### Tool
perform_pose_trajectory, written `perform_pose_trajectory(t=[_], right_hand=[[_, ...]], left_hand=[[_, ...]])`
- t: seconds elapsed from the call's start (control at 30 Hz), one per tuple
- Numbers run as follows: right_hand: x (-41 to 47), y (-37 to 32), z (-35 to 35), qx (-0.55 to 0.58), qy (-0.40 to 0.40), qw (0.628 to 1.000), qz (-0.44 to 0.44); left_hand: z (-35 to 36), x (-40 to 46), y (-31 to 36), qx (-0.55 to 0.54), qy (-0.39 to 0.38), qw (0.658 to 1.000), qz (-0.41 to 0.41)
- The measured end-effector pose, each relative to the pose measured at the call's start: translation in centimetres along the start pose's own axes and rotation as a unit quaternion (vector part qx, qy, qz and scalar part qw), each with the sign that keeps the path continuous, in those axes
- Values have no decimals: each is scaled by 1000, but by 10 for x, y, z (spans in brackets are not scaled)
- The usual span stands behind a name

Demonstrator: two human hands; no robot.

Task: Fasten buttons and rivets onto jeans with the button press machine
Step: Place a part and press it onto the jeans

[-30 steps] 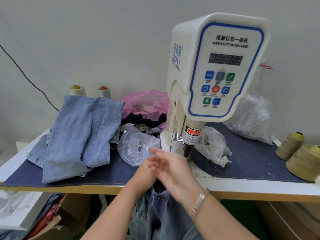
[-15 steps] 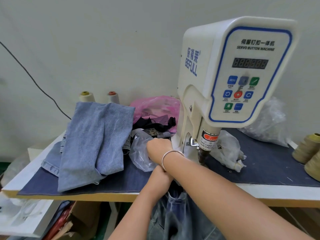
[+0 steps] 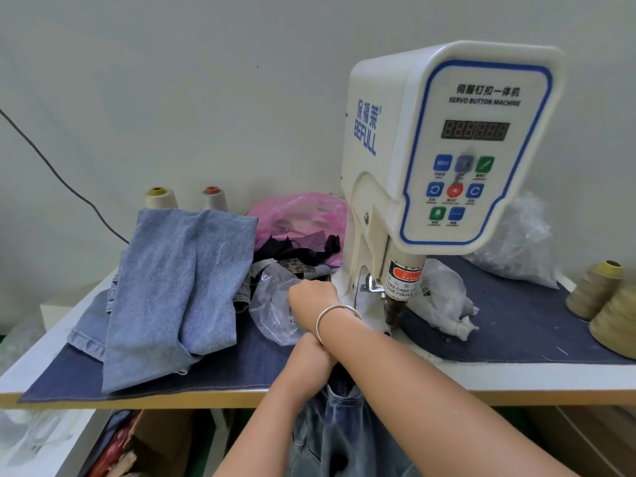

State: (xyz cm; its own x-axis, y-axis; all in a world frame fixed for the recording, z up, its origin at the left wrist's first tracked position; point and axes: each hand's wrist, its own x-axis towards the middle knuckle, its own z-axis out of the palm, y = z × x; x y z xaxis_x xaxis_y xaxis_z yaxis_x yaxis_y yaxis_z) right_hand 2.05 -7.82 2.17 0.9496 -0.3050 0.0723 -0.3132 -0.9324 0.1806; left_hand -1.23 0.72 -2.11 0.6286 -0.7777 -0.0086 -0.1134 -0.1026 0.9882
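The white servo button machine stands on the table, its press head pointing down at the base. My right hand, a bangle on its wrist, reaches across to the left into a clear plastic bag; its fingertips are hidden inside the bag. My left forearm passes under the right forearm, which hides my left hand. A pair of blue jeans hangs over the table's front edge below my crossed arms.
A pile of light blue jeans lies on the dark denim mat at the left. Behind are a pink bag and two thread cones. More clear bags and large cones stand at the right.
My right hand went from in front of the press head leftward over my left arm and into the clear bag, where it has stayed for the last half second. The view has shifted closer.
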Motion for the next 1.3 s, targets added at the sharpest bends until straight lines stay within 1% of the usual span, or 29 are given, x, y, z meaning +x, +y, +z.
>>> perform_pose_trajectory(t=[0.13,0.3,0.47,0.6,0.93,1.03,1.2,1.3], right_hand=[[-1,0,-1,9,8,1000,4],[-5,3,-3,17,36,999,1],[-7,5,-4,31,38,999,3],[-9,6,-6,62,53,996,-24],[-8,8,-7,75,36,996,-33],[-8,10,-5,97,38,994,-22],[-8,11,-5,131,18,991,-6],[-9,11,-3,155,31,987,1]], left_hand=[[-1,-2,-1,18,3,1000,-7],[1,-6,6,4,-4,1000,-11],[2,-6,7,1,-10,1000,-19],[3,-7,7,-2,-17,1000,-21],[4,-10,11,-8,-26,999,-23],[4,-10,11,-8,-22,999,-24],[5,-10,12,-7,-28,999,-26],[5,-11,14,-1,-26,999,-25]])
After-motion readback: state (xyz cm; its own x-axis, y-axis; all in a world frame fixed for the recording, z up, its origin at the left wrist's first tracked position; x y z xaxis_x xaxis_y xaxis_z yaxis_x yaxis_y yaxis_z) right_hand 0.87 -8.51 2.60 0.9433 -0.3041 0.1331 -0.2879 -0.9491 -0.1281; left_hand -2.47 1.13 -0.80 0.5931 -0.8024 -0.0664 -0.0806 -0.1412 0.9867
